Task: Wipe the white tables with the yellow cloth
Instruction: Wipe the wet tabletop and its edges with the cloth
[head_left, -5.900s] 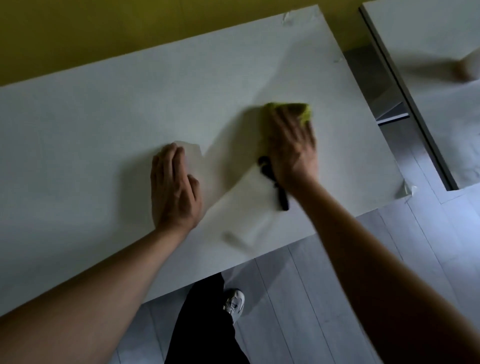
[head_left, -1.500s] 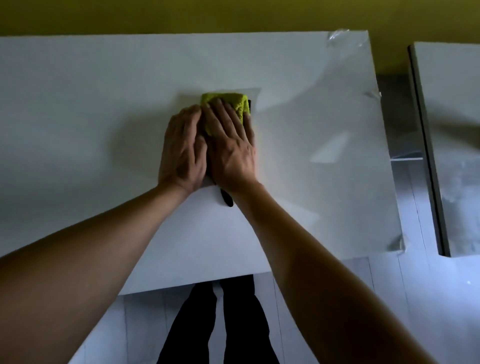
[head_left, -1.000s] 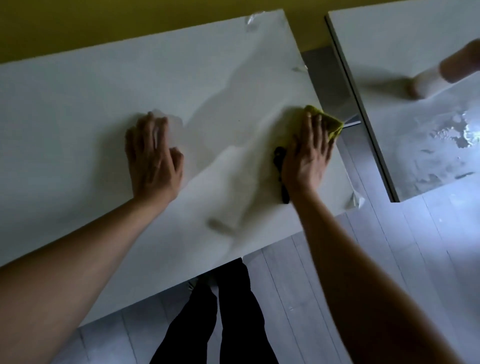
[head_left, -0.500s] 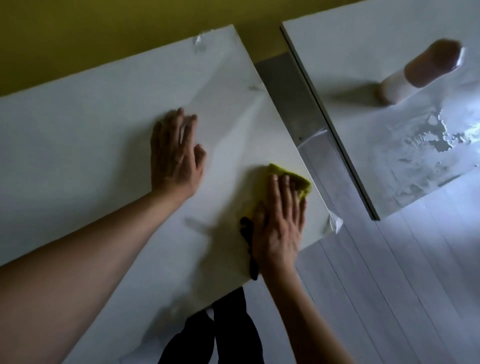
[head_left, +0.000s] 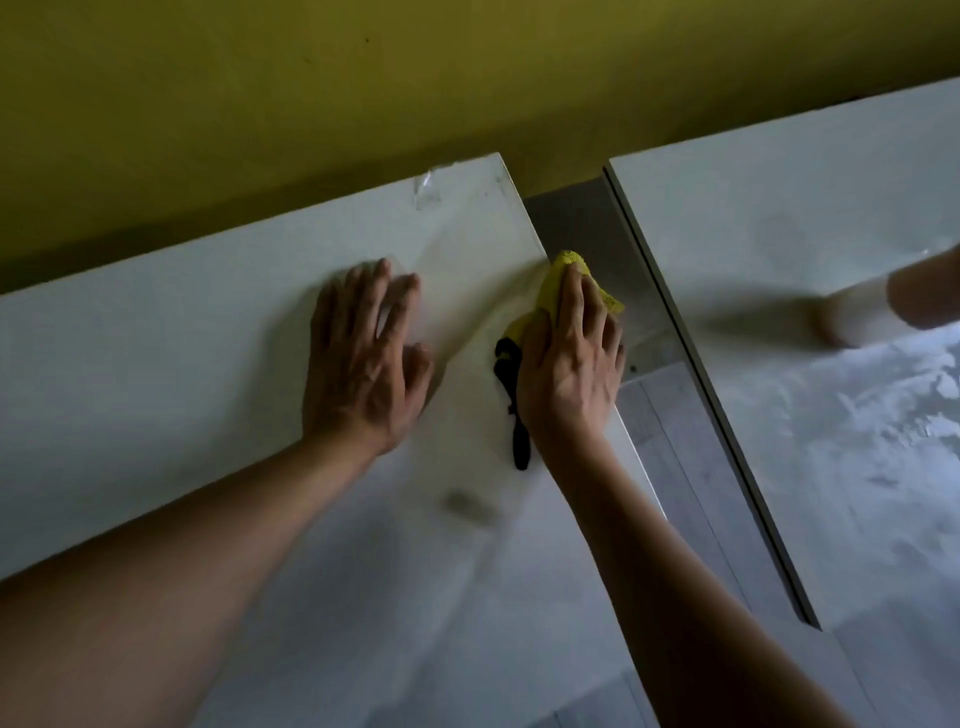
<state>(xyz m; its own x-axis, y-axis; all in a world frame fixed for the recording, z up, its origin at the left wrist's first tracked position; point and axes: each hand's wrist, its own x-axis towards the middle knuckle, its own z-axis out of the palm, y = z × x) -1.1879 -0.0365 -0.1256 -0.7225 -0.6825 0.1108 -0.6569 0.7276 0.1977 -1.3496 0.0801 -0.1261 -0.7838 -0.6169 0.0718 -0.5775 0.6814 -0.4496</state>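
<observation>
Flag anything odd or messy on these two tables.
Wet streaks and patches glisten on the right table. On the left table, the yellow cloth under the right hand overhangs the edge.

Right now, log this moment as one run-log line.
right hand: presses yellow cloth flat at left table right edge | left hand: flat on tabletop | right table: wet streaks showing
</observation>
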